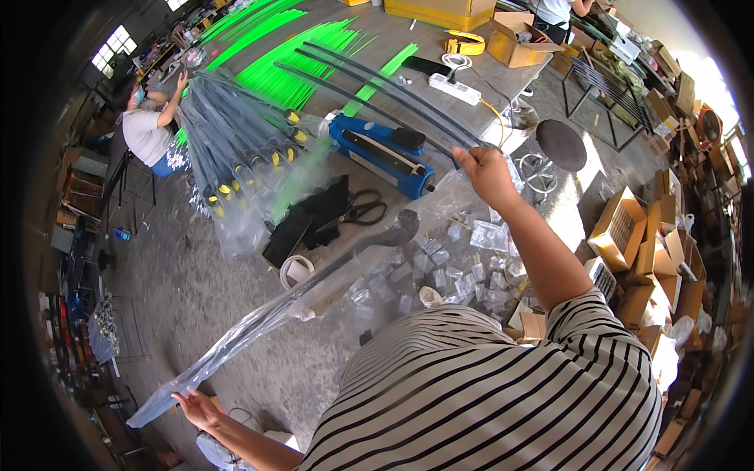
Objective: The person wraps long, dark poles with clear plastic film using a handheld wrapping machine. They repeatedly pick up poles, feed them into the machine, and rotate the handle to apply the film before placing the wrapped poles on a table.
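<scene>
At left grip [198, 410], one clear bag [232, 345]

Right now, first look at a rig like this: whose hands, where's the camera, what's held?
No machine here: these are a person's bare hands. The one picture comes from a wide fisheye camera worn on that person's head, looking down, so straight edges bend toward the rim. The left hand holds one end of a long clear plastic sleeve; something dark seems to run inside it. The right hand is curled near the ends of dark strips; its exact grip is unclear. The table bears a blue device, scissors, a white power strip and thin green rods.
</scene>
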### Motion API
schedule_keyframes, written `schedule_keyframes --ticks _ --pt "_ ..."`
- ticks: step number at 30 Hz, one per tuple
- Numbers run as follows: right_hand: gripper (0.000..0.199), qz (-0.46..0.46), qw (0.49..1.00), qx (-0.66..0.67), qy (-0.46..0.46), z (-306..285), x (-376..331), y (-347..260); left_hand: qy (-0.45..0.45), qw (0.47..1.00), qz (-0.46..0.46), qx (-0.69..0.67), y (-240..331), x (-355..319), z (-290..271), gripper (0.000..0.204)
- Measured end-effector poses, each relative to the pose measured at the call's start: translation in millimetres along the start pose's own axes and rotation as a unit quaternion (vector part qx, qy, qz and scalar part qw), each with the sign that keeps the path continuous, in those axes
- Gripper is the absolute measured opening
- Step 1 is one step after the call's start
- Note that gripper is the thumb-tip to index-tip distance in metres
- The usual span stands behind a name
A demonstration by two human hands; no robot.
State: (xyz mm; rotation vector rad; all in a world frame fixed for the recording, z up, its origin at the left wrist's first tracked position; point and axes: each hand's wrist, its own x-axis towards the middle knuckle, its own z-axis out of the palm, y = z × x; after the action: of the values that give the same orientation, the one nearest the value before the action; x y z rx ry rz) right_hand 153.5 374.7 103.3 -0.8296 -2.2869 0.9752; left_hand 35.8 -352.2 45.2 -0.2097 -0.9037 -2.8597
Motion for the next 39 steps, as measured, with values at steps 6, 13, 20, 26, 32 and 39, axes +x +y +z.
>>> schedule_keyframes --ticks 6,13,20,26,32,39 --pt "0.05 -0.038 0.997 0.014 0.067 -20 20 8 -0.068 0.996 -0.062 0.018 -2 6 -25 0.036" --pt "0.039 0.183 0.892 0.358 0.208 -26 35 66 0.053 0.996 -0.062 0.023 -39 6 15 0.022" --pt "0.031 0.2 0.875 0.376 -0.232 38 -83 30 0.205 0.977 -0.025 0.05 -95 2 92 0.016" --pt "0.047 0.215 0.735 0.566 -0.306 88 -101 -64 0.211 0.974 -0.054 0.068 -136 -1 131 0.015" --pt "0.023 0.256 0.765 0.549 -0.219 96 -94 -94 0.229 0.97 -0.055 0.062 -144 -5 144 0.014" --pt "0.013 0.174 0.773 0.563 -0.235 92 -98 -80 0.241 0.969 -0.045 0.036 -130 -6 136 0.014"
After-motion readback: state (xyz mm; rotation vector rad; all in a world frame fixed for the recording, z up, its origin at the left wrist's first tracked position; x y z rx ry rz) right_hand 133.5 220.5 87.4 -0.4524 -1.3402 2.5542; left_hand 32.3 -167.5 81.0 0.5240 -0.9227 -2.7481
